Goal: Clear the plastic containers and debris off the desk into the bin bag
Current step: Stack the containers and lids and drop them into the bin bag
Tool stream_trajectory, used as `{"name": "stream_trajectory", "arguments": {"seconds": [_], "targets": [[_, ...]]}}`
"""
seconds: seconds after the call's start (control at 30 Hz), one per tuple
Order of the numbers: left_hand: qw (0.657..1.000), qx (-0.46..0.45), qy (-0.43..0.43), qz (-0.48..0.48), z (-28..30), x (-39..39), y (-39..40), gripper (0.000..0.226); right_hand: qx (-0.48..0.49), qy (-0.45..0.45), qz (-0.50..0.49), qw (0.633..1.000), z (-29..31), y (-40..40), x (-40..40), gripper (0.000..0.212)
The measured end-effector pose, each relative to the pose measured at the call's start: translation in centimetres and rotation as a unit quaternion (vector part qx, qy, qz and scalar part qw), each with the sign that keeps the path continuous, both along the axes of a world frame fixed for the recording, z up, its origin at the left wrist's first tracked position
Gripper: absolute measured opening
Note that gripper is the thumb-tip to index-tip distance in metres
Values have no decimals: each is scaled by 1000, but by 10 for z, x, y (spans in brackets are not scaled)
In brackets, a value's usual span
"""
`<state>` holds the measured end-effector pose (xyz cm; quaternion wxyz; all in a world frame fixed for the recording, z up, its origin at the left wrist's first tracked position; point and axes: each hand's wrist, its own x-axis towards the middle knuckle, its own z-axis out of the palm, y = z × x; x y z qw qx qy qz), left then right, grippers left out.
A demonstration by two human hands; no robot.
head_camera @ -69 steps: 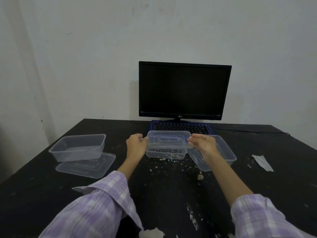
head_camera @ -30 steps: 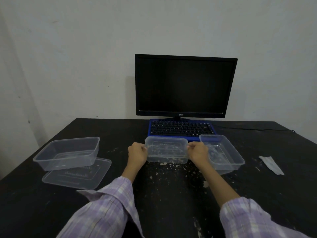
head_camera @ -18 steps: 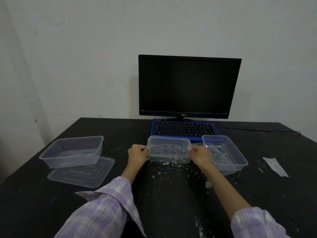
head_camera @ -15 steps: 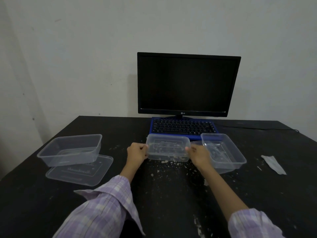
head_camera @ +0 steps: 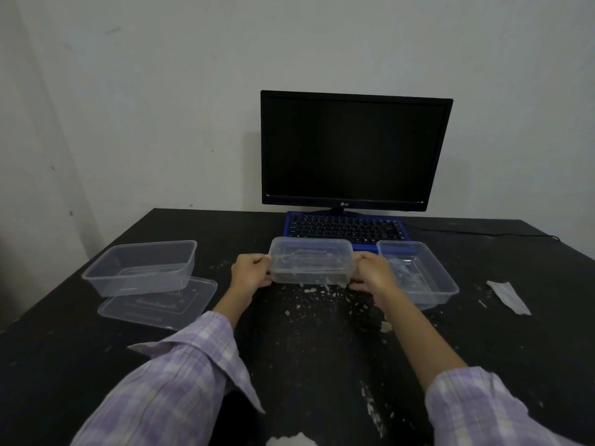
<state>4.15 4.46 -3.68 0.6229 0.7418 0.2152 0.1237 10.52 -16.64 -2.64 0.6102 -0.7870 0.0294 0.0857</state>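
A clear plastic container with a lid on it sits at the desk's middle, just in front of the keyboard. My left hand grips its left end and my right hand grips its right end. Pale crumbs lie scattered on the black desk below it. An open clear container stands to its right. At the left, another open container rests on a flat clear lid. No bin bag is in view.
A black monitor and a blue keyboard stand at the back by the wall. A crumpled white wrapper lies at the right. A cable runs along the back right. A white scrap lies at the near edge.
Both hands have stayed closed on the ends of the middle container, which has come down close to the desk. The view has shifted slightly.
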Motion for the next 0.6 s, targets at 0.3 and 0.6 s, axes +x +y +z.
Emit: {"name": "stream_trajectory", "arguments": {"seconds": [0.3,0.6], "targets": [[995,-78,-55,19,26,-67,16,24,153,15,79,985,30,4,-55,24],[993,-43,-75,84,43,-195,35,23,216,46,174,960,26,28,-141,30]]}}
